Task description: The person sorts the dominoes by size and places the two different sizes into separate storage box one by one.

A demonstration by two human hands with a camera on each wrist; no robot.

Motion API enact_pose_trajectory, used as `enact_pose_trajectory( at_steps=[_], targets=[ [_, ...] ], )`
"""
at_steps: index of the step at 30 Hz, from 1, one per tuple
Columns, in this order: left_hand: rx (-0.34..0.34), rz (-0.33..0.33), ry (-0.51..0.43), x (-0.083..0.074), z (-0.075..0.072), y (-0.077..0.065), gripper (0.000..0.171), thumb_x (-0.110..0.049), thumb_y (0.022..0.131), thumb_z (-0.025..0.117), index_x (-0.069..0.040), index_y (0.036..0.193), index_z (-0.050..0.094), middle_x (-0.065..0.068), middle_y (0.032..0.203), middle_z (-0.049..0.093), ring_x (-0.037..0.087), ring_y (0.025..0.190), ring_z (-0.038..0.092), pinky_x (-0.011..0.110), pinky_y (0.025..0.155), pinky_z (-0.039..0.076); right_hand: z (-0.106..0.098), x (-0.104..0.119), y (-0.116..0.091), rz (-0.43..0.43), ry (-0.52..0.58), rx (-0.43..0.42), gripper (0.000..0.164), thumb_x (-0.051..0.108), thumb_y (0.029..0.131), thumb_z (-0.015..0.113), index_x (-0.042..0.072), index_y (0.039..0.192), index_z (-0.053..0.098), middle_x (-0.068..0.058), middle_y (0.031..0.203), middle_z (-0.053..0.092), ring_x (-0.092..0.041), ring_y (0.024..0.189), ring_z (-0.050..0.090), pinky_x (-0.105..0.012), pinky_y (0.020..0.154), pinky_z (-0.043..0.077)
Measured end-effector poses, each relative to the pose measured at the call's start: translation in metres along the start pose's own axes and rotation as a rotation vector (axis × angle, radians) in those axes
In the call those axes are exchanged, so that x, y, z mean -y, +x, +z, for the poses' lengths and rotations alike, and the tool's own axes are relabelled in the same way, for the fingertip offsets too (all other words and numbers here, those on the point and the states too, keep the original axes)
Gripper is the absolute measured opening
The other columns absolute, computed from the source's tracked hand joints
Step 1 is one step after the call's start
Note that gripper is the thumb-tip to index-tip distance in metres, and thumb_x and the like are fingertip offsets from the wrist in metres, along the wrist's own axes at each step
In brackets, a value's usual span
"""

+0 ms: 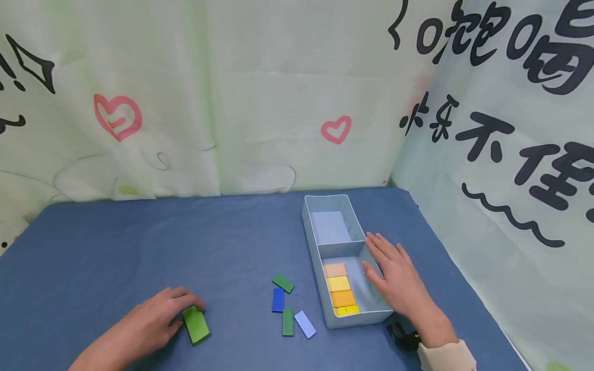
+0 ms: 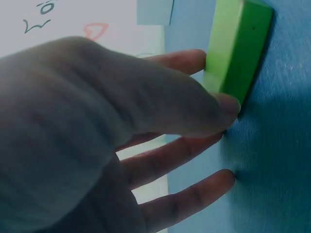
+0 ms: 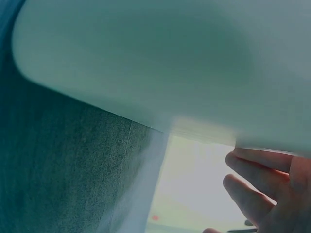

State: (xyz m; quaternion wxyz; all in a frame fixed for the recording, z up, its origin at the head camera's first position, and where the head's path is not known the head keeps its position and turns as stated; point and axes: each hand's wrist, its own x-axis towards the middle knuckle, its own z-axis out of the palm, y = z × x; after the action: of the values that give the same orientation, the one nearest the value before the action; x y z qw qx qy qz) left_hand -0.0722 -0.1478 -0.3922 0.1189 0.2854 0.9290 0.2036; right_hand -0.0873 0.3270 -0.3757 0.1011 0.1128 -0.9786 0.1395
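Observation:
My left hand pinches one end of a light green block on the blue cloth, left of centre. In the left wrist view the thumb and index finger meet the block, while the other fingers reach past it towards the cloth. On the right, my right hand rests with extended fingers on the right wall of a pale blue-grey box. The box has two compartments. Its near one holds a peach block, a light yellow block, an orange block and bright yellow pieces.
Between the left hand and the box lie a dark green block, a blue block, another green block and a pale lavender block. A printed curtain stands behind the table. A black device is at the right wrist.

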Motion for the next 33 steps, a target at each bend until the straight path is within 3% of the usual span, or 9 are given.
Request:
enact_pose_trajectory(
  at_steps=[4,8,11,13,19,24,33],
  targets=[
    [0.01,-0.001,-0.012,-0.002,0.001,0.0,0.042,0.002,0.086,0.068,-0.034,0.108,0.066,-0.008,0.113,0.061,0.027,0.104,0.06,0.041,0.073,0.052,0.0,0.0,-0.001,0.002,0.009,-0.013,0.056,0.026,0.098,0.058,0.001,0.146,0.046,-0.016,0.155,0.041,-0.039,0.144,0.035,-0.064,0.115,0.021],
    [0.04,-0.031,-0.045,-0.007,0.003,0.0,0.018,-0.029,0.092,0.07,-0.033,0.109,0.065,-0.009,0.112,0.058,0.022,0.102,0.057,0.04,0.075,0.051,0.0,0.001,-0.001,0.012,0.016,0.006,0.057,0.028,0.098,0.057,0.002,0.147,0.045,-0.016,0.156,0.04,-0.039,0.144,0.034,-0.064,0.115,0.02],
    [0.047,-0.046,-0.062,-0.011,0.006,-0.001,0.031,-0.05,0.086,0.071,-0.032,0.11,0.064,-0.01,0.111,0.054,0.018,0.1,0.05,0.033,0.072,0.049,0.001,0.002,-0.001,0.011,0.018,0.012,0.057,0.028,0.098,0.058,0.002,0.147,0.045,-0.016,0.156,0.04,-0.039,0.144,0.034,-0.065,0.115,0.021],
    [0.031,-0.046,-0.054,-0.014,0.009,-0.001,0.042,-0.057,0.079,0.075,-0.031,0.111,0.064,-0.009,0.111,0.051,0.016,0.1,0.046,0.03,0.071,0.047,0.001,0.002,-0.001,0.006,0.016,0.002,0.057,0.027,0.098,0.058,0.001,0.146,0.046,-0.016,0.155,0.041,-0.039,0.143,0.035,-0.065,0.114,0.021],
    [-0.012,-0.046,-0.005,-0.019,0.014,0.002,0.047,-0.043,0.07,0.087,-0.031,0.109,0.063,-0.01,0.108,0.047,0.014,0.096,0.042,0.029,0.07,0.044,0.0,0.002,0.001,0.0,0.025,-0.005,0.057,0.027,0.098,0.058,0.001,0.147,0.045,-0.017,0.155,0.041,-0.039,0.143,0.035,-0.065,0.114,0.021],
    [0.006,-0.027,0.001,-0.019,0.015,0.002,0.038,-0.04,0.074,0.085,-0.032,0.102,0.062,-0.011,0.106,0.046,0.012,0.092,0.042,0.029,0.068,0.043,0.001,0.003,0.001,0.01,0.028,0.025,0.057,0.027,0.098,0.058,0.001,0.147,0.044,-0.016,0.156,0.039,-0.039,0.144,0.034,-0.065,0.115,0.021],
    [-0.033,0.052,0.039,-0.022,0.012,0.004,0.026,-0.037,0.08,0.081,-0.033,0.096,0.061,-0.014,0.104,0.05,0.008,0.088,0.041,0.026,0.067,0.042,0.001,0.004,0.002,0.013,0.023,0.028,0.058,0.028,0.098,0.058,0.002,0.148,0.043,-0.016,0.157,0.039,-0.039,0.144,0.034,-0.065,0.115,0.021]
  ],
)
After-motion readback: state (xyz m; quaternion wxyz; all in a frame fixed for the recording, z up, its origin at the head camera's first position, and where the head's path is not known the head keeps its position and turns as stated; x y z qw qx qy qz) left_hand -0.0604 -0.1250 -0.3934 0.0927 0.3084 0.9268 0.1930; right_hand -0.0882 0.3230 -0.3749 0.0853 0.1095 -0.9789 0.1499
